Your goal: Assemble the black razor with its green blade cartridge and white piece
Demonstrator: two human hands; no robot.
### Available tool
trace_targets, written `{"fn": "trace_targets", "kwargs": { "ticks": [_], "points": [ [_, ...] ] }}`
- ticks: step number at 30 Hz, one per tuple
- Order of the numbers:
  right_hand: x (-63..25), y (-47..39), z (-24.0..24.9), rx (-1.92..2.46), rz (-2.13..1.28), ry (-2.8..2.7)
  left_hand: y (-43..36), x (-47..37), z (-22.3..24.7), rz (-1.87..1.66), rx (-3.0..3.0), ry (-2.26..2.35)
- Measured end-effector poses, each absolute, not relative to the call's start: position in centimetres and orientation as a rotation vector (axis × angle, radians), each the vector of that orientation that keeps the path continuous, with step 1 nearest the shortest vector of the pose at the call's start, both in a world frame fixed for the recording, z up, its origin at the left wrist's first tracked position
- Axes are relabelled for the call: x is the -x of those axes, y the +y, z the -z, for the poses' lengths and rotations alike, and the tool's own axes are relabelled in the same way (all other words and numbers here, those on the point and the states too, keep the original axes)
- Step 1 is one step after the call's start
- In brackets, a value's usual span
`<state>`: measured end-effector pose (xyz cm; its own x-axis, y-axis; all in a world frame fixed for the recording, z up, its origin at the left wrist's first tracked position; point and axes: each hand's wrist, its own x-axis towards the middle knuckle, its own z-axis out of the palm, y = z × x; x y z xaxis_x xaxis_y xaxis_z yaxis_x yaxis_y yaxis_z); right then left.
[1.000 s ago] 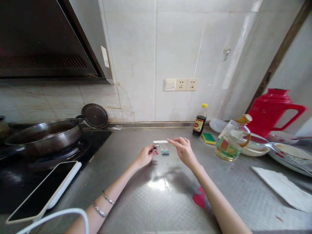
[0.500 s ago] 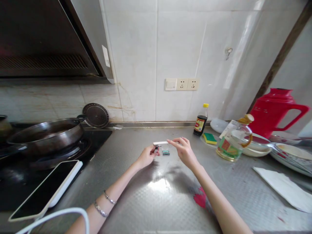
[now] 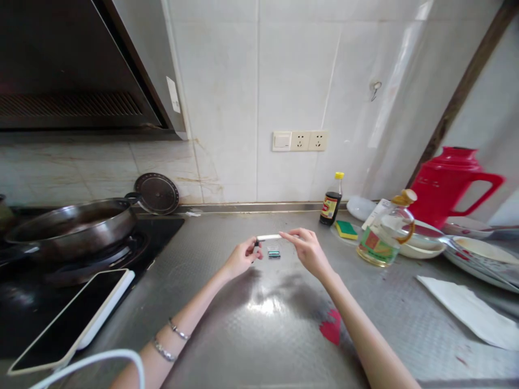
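Note:
Above the middle of the steel counter, my left hand (image 3: 242,259) pinches a small dark piece at the left end of a thin white object (image 3: 268,237). My right hand (image 3: 305,248) is at the other end of that white object, its index fingertip touching it; the other fingers are curled, and whether they grip it cannot be made out. Small green and dark cylinders, like batteries (image 3: 274,254), lie on the counter (image 3: 227,346) between my two hands, just below the white object.
At left are a pan (image 3: 81,229) on the black stove, a round dark lid and a phone (image 3: 73,319) with a white cable. To the right stand a sauce bottle (image 3: 331,200), a sponge (image 3: 346,230), an oil jug (image 3: 383,237), bowls, a red flask (image 3: 448,186) and white paper (image 3: 466,310).
The view has shifted slightly. The white object sits more level between my hands, and the dark piece in my left hand shows from a different angle.

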<state>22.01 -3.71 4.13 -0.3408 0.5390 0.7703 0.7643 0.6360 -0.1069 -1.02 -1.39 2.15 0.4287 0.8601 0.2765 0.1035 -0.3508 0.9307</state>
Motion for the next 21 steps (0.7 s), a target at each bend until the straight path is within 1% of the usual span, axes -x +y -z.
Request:
{"fn": "trace_targets", "kwargs": {
  "ticks": [4,9,13,17,21],
  "points": [
    [-22.9,-3.7,-4.5,1.036,0.379,-2.011,-1.3,1.1,-2.1,-1.017,-1.749,0.837],
    [-21.7,-3.9,-4.3,1.026,0.396,-2.041,-1.8,0.3,-1.4,-1.017,-1.715,0.815],
    [-22.6,-3.8,-4.4,1.04,0.419,-2.059,-2.0,0.1,-1.8,-1.002,-1.69,0.772],
    [-23.9,-3.4,-4.4,1.06,0.422,-1.993,-2.0,0.2,-2.2,-1.003,-1.644,0.757],
    [-22.8,-3.4,-4.1,1.047,0.394,-1.933,-2.1,-0.1,-1.8,-0.972,-1.644,0.77]
  ]
}}
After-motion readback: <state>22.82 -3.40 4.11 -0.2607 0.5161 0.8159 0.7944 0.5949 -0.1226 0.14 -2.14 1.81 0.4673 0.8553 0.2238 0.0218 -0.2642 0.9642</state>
